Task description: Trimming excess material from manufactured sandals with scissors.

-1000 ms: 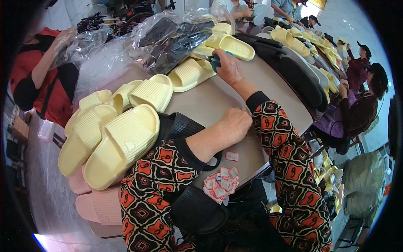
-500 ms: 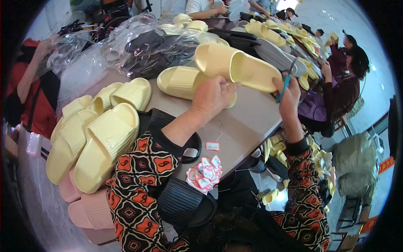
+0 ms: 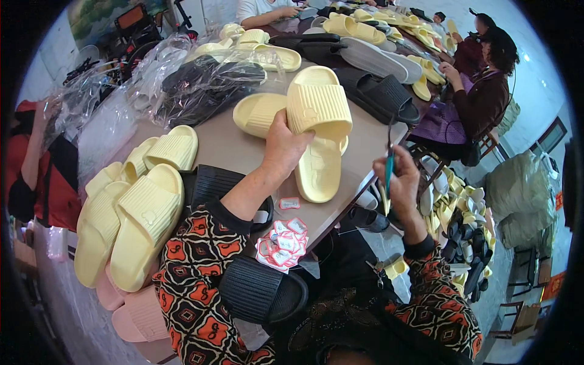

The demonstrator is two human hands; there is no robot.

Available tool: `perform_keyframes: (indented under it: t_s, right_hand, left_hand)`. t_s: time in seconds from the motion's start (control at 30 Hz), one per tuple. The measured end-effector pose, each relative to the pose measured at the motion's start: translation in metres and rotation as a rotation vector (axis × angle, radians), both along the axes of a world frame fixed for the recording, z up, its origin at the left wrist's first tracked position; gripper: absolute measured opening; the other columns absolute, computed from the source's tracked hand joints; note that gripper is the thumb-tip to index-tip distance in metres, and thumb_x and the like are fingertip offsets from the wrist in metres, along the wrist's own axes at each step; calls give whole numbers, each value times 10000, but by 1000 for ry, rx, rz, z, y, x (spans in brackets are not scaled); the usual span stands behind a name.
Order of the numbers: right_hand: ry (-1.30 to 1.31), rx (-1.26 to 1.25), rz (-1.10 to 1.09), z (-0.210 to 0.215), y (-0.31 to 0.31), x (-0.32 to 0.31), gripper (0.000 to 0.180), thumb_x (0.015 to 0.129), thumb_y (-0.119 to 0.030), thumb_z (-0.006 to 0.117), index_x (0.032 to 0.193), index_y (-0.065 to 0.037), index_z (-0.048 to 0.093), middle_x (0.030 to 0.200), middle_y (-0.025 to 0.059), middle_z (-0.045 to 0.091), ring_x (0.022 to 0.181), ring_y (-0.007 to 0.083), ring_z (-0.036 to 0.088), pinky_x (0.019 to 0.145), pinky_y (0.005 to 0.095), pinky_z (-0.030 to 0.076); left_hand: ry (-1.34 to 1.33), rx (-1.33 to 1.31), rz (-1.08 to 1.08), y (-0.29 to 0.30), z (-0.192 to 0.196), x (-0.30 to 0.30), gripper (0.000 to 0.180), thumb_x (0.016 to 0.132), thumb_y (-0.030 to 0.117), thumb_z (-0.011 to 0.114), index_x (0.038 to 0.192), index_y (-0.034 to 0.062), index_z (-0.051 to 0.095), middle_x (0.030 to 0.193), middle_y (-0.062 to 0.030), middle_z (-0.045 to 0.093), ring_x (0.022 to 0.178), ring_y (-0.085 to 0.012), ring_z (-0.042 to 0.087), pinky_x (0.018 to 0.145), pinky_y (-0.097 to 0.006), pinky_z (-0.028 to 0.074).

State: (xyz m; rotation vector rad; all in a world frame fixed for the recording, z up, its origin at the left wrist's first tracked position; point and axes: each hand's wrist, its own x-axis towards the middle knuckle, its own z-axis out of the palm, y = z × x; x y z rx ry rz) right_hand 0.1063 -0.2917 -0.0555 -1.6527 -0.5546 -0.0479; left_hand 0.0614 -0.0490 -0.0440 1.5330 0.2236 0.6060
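My left hand (image 3: 285, 148) grips a pale yellow slide sandal (image 3: 318, 131) by its strap side and holds it up over the table (image 3: 225, 146), sole end pointing toward me. My right hand (image 3: 401, 185) hovers off the table's right edge, closed around a thin teal-handled tool (image 3: 388, 173) that points upward. A second yellow sandal (image 3: 258, 114) lies flat on the table just behind the held one. A small heap of red-and-white tags (image 3: 282, 242) sits near my left elbow.
Yellow sandals (image 3: 137, 213) and pink ones (image 3: 137, 313) pile at my left, black sandals (image 3: 258, 289) close to me. Plastic bags (image 3: 182, 79) and more sandals (image 3: 371, 58) cover the far table. A seated person (image 3: 483, 91) works at right; another sits at left (image 3: 36, 164).
My left hand has lifted the yellow sandal and turned it upright nearer to me. My right hand with the tool has dropped lower and off the table's edge.
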Motion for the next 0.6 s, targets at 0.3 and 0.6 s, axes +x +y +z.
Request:
perform_keyframes:
  t_s: [0.3,0.6]
  right_hand:
    - [-857,-753,-29,117,24,29,568,649,-281,755,1158,-105,574,851,128,598,802,285,598,697,358,472]
    - [650,-478,756,143,68,46,621,863,-562,469,1004,34,568,805,134,641,619,213,629,546,294,531]
  left_hand:
    - [154,255,-151,-14,20,-13,532,729,35,662,1210,-42,447,1102,-150,581,1008,-215,571,870,-304,449]
    - [177,298,-172,-18,3,-14,523,736,61,658,1195,-48,435,1081,-171,580,1007,-241,571,868,-328,444]
